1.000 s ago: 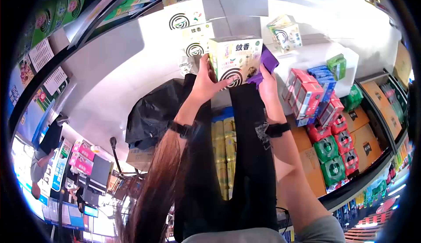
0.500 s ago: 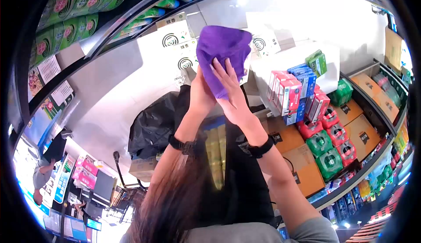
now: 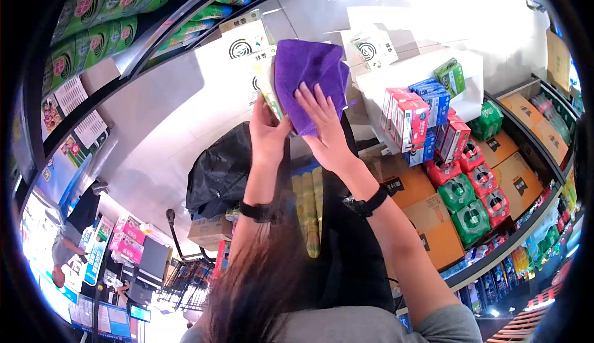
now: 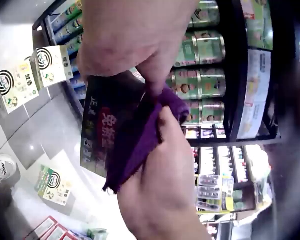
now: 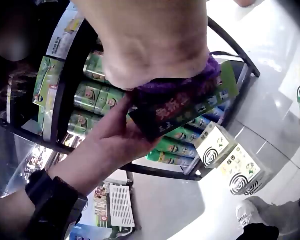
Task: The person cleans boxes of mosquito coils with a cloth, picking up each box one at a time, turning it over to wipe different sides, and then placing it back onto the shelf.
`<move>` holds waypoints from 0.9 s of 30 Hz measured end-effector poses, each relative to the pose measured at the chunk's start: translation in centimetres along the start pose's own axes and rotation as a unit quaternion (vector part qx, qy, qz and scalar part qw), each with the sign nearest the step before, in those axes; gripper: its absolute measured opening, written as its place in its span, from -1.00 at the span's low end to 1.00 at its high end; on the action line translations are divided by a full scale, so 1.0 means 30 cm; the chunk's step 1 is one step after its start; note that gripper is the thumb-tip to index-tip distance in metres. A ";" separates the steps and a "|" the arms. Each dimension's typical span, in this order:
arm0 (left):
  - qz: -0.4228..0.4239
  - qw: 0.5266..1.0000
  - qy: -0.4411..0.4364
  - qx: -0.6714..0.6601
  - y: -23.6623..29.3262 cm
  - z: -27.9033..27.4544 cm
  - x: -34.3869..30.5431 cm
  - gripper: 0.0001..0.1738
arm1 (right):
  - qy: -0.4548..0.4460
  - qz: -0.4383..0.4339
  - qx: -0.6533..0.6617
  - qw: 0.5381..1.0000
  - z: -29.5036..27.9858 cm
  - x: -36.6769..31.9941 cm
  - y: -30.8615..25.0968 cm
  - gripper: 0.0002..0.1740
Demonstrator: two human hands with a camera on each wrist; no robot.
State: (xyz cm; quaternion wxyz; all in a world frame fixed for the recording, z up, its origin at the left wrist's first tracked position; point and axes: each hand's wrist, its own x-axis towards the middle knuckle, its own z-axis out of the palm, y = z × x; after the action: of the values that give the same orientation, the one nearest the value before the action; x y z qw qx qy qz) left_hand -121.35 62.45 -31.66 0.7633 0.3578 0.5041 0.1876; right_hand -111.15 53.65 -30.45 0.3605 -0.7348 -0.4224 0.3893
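Observation:
A purple cloth [image 3: 309,77] lies draped over a box in the head view; only the box's pale left edge [image 3: 267,88] shows there. My right hand [image 3: 325,129] presses flat on the cloth with fingers extended. At the box's lower left, my left hand [image 3: 269,136] grips it between thumb and fingers. In the left wrist view, the box's dark printed side [image 4: 102,125] shows beside the cloth [image 4: 135,140]. The right wrist view has my left hand [image 5: 112,142] holding the dark side [image 5: 185,105] from beneath, while the cloth covers its upper edge.
White printed boxes [image 3: 244,43] stand on the floor ahead, another [image 3: 374,49] to their right. Red boxes [image 3: 408,123] and blue boxes [image 3: 433,98] sit on a white surface at the right. A black bag [image 3: 219,170] lies left of my arms; green packs [image 3: 102,46] fill the upper-left shelf.
The box turned and its printed front went out of sight behind the cloth. My right hand moved from the box's right side onto the cloth; lately my left hand shifted slightly left.

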 end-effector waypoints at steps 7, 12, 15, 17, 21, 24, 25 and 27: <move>-0.033 0.999 0.025 0.017 0.001 -0.028 -0.026 -0.31 | 0.083 0.091 -0.055 0.991 -0.026 0.067 0.150 -0.35; -0.009 0.999 0.027 0.041 0.026 -0.002 -0.023 -0.30 | 0.102 0.062 0.014 0.993 -0.034 0.096 0.154 -0.36; 0.010 0.998 0.013 0.056 0.017 -0.018 0.000 -0.26 | 0.069 0.054 -0.054 0.995 -0.016 0.070 0.115 -0.33; -0.006 0.998 0.029 0.054 0.005 -0.025 0.008 -0.32 | 0.011 0.018 -0.058 0.998 0.012 0.017 0.074 -0.29; -0.041 0.989 0.134 -0.043 -0.021 -0.055 0.022 -0.50 | -0.081 0.014 -0.022 0.996 0.060 -0.083 0.018 -0.24; -0.083 0.987 0.131 -0.034 -0.041 -0.077 -0.010 -0.52 | -0.091 0.022 -0.047 0.995 0.055 -0.081 0.038 -0.27; -0.072 0.992 0.104 -0.025 -0.043 -0.076 -0.025 -0.49 | -0.079 0.038 -0.047 0.995 0.061 -0.064 0.061 -0.30; -0.110 0.990 0.035 0.084 -0.022 -0.063 -0.068 -0.44 | 0.008 0.083 -0.003 0.997 0.060 -0.012 0.093 -0.35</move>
State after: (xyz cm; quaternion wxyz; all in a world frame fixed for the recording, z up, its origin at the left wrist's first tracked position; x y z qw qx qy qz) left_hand -123.97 61.34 -31.30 0.7285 0.3561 0.5808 0.0721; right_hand -111.90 52.61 -33.53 0.3280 -0.7715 -0.3587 0.4106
